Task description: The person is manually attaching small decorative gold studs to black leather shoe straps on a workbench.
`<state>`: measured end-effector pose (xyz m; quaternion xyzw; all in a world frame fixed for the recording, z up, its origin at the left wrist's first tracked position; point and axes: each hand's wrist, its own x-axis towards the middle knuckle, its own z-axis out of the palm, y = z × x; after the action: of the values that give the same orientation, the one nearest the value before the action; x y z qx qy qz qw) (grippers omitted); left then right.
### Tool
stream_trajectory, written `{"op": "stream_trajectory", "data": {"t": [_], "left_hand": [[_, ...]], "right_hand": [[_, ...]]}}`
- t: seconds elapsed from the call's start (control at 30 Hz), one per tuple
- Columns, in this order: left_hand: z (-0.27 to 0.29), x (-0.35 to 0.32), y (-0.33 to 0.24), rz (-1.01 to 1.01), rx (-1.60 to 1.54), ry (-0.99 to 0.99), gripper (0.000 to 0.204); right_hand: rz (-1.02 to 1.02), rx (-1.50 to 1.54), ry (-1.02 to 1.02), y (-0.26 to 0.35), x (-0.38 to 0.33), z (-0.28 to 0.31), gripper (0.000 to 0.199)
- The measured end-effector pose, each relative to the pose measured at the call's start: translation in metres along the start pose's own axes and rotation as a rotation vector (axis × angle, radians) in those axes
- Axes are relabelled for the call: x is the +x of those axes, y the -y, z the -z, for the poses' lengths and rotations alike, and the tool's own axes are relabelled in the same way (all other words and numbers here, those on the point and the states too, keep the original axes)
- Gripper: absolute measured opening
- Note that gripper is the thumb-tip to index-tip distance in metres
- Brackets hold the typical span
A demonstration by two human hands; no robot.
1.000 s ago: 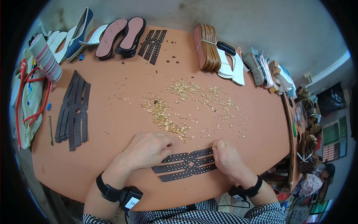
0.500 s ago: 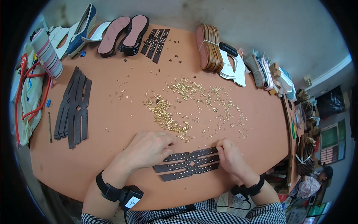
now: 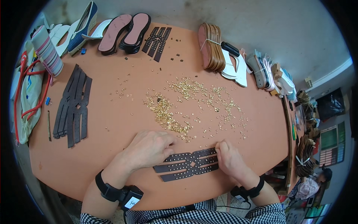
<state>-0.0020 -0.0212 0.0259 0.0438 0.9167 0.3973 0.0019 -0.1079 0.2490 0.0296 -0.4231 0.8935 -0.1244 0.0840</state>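
Observation:
A dark brown sandal upper (image 3: 192, 172), cut into straps round a diamond-shaped hole, lies flat before me with rows of shiny studs in it. My left hand (image 3: 151, 148) rests at its upper left end, fingers curled down onto a strap; the fingertips are partly hidden. At the upper right corner, my right hand (image 3: 228, 158) has thumb and index finger pinched together at the strap's edge. Whether a small stud sits in that pinch does not show. Just beyond my hands, many loose gold studs (image 3: 164, 115) are scattered over the table.
Unstudded dark uppers (image 3: 78, 119) lie stacked at left, near a thin stick (image 3: 49, 127). A studded upper (image 3: 156, 43) lies at the back beside pink-topped soles (image 3: 115, 33). Tied soles (image 3: 210, 48) and white cut pieces (image 3: 235, 69) stand back right. A person (image 3: 309, 184) is far right.
My right hand's fingertips have shifted slightly left along the strap's edge. The left hand stays in place, and the whole view has shifted a little.

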Motion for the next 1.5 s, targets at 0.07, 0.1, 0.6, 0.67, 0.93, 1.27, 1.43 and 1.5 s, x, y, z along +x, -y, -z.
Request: {"op": "stream_trajectory", "data": {"t": [0.07, 0.1, 0.6, 0.67, 0.93, 1.27, 1.43, 1.5], "left_hand": [[0.0, 0.001, 0.0, 0.001, 0.001, 0.007, 0.018], [0.0, 0.001, 0.0, 0.002, 0.002, 0.01, 0.018], [0.002, 0.003, -0.002, 0.016, 0.006, 0.014, 0.017], [0.006, 0.001, -0.005, 0.077, -0.018, 0.068, 0.018], [0.003, 0.003, -0.001, 0.127, -0.053, 0.118, 0.019], [0.003, 0.002, 0.003, 0.127, -0.109, 0.086, 0.021], [0.005, 0.003, 0.0, 0.096, -0.111, 0.093, 0.022], [0.007, 0.003, -0.001, 0.106, -0.098, 0.115, 0.022]], "right_hand": [[0.0, -0.017, 0.003, 0.001, 0.0, 0.001, 0.014], [-0.01, -0.002, 0.012, 0.001, 0.0, 0.001, 0.013], [-0.115, 0.235, 0.266, -0.009, 0.028, 0.025, 0.011], [-0.193, 0.273, 0.306, -0.007, 0.033, 0.028, 0.012], [-0.12, 0.202, 0.355, -0.011, 0.039, 0.03, 0.013], [-0.149, 0.291, 0.089, 0.008, 0.084, 0.033, 0.013], [0.013, 0.089, -0.001, -0.004, 0.103, 0.002, 0.012], [0.078, 0.062, 0.009, -0.004, 0.104, 0.002, 0.011]]}}
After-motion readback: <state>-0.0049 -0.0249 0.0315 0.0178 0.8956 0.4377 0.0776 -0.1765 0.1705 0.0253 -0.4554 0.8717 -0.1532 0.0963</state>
